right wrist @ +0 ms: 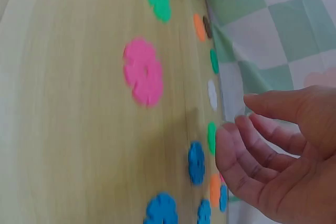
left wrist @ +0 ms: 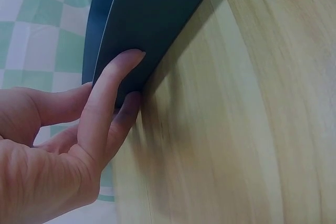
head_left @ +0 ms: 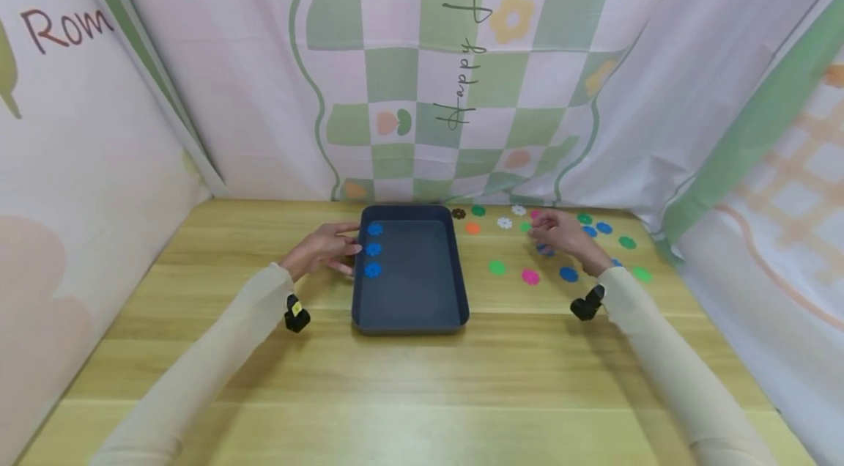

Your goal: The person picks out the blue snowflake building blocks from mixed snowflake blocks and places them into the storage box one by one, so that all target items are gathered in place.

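A dark grey rectangular tray [head_left: 412,275] lies on the wooden table, with three blue flower-shaped discs [head_left: 373,250] in a column along its left side. My left hand [head_left: 324,248] is at the tray's left wall, fingers spread. In the left wrist view, its fingertips [left wrist: 132,57] rest against the outer wall and reach the rim. Over the scattered discs to the right hovers my right hand [head_left: 560,233], its fingers loosely bent and a gap showing between thumb and fingertips. Nothing shows in its grasp. Below it lie a blue disc [right wrist: 196,163] and a green disc [right wrist: 211,138].
Right of the tray lie several more flower discs, among them a pink one [head_left: 530,277], a light green one [head_left: 497,267], an orange one [head_left: 472,228] and a brown one [head_left: 458,214]. A patterned curtain [head_left: 455,85] hangs along the table's back edge.
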Tool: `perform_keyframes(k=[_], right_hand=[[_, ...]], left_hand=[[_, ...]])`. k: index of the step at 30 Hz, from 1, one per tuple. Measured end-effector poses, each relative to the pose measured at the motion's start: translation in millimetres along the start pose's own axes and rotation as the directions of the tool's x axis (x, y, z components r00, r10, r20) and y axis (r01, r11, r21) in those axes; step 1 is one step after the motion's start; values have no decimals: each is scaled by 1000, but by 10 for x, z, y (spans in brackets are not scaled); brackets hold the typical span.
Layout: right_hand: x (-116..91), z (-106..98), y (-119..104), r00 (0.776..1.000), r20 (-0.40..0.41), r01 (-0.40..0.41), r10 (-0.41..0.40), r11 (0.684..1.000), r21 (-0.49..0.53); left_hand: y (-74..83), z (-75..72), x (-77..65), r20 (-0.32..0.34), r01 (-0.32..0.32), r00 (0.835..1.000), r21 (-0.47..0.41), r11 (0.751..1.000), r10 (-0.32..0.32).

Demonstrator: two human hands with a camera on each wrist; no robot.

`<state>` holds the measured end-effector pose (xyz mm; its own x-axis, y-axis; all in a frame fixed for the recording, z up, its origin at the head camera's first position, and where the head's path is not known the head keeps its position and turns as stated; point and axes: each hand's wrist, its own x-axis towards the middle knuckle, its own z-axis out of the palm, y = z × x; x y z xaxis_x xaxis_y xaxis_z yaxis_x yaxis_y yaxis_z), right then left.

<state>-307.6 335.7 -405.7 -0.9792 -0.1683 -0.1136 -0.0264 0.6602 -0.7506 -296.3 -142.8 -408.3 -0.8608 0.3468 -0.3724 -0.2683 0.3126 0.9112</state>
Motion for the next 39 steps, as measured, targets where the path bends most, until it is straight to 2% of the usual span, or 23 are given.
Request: perform_keyframes(k=[11, 20, 29, 39], right_hand=[[-84, -224, 160, 998, 39, -54, 58, 994, -99], [-113, -166, 233, 992, 68, -90, 105, 976, -199], [-111, -70, 188, 999, 18, -42, 48, 963, -267], [-106, -26, 154, 998, -54, 10, -21, 978, -207]], left_hand=[[-17, -15, 5, 12, -7, 1000, -9, 1000, 7], [-15, -13, -8, 8, -6, 1000, -14, 1000, 6], [6, -37, -4, 10, -11, 1000, -7, 1000, 11], [-17, -21, 7, 22, -8, 1000, -23, 1000, 9]])
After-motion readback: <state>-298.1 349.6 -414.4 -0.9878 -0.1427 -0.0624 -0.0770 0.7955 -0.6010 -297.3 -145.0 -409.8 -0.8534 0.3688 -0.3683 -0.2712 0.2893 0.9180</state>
